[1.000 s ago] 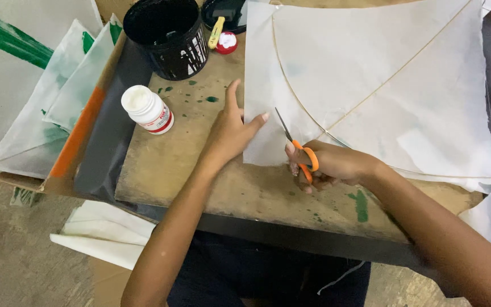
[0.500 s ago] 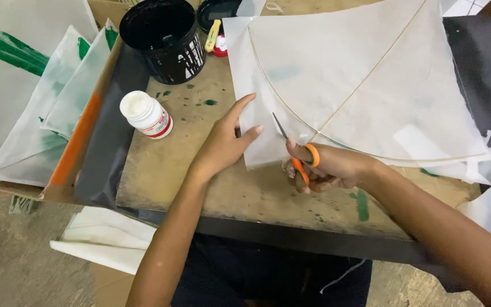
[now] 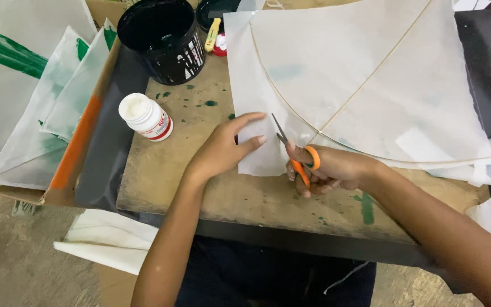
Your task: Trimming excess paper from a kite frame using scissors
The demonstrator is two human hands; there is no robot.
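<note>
Head view: we see the right hand (image 3: 328,169) gripping orange-handled steel scissors (image 3: 295,152), blades slightly parted at the near left corner of a thin, translucent white paper sheet (image 3: 365,79) crossed by slender bamboo sticks (image 3: 370,73). The left hand (image 3: 223,149) lies flat, fingers spread narrowly, pressing that corner onto the rough, paint-flecked wooden board (image 3: 200,187). To the left stands a small white plastic bottle (image 3: 145,117); farther off, a glossy black round bucket (image 3: 160,37).
</note>
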